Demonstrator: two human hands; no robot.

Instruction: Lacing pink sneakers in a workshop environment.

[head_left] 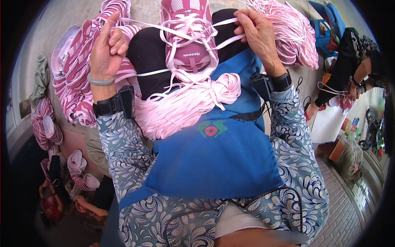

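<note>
A pink sneaker [191, 51] with white mesh and loosely threaded pale laces rests between my knees, its tongue toward me. My left hand [108, 47] is up at its left, index finger extended and the others curled. A pale shoelace [142, 23] runs taut from that index finger to the shoe. To the right, my right hand [257, 35] pinches lace strands coming from the shoe's other side. A knotted bundle of pink laces [181, 107] lies on my blue apron [214, 164], just below the shoe.
Stacked pink shoe uppers [78, 78] stand on my left. A large hank of pink laces [294, 37] hangs beyond my right hand. Other people's arms [92, 209] show at lower left, and another person's hand [354, 91] handles laces at far right. More uppers [77, 164] sit at left.
</note>
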